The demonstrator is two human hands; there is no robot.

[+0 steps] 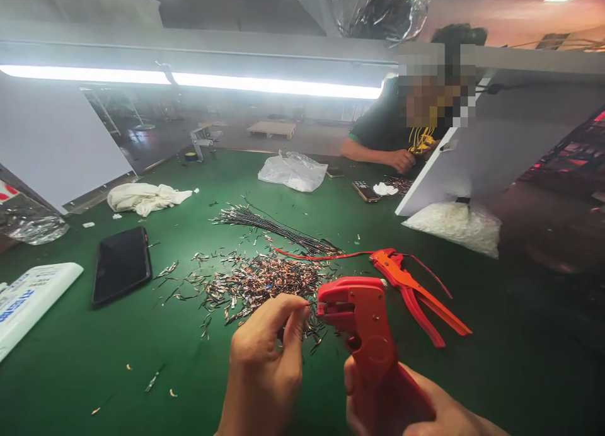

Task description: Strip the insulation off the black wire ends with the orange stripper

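Note:
My right hand [411,392] is wrapped round the handles of a red wire stripper [373,322], whose jaws point left. Just left of those jaws, my left hand [269,341] has thumb and forefinger pinched on a thin dark wire [309,305]. The wire's tip reaches the jaws; most of it is hidden by my fingers. Behind both hands spreads a heap of short wire pieces [265,278] with copper and silvery ends. Beyond the heap lies a bundle of long black wires [278,228]. A second, orange-red wire stripper [416,291] rests on the green table [198,385] at right.
At left are a black phone [121,266], a white box-like item with blue print [38,304] and a white cloth [146,198]. Farther back lie a clear plastic bag [293,171] and another phone [365,191]. A co-worker's hand [401,160] holds yellow wires. A white panel [491,133] stands at right.

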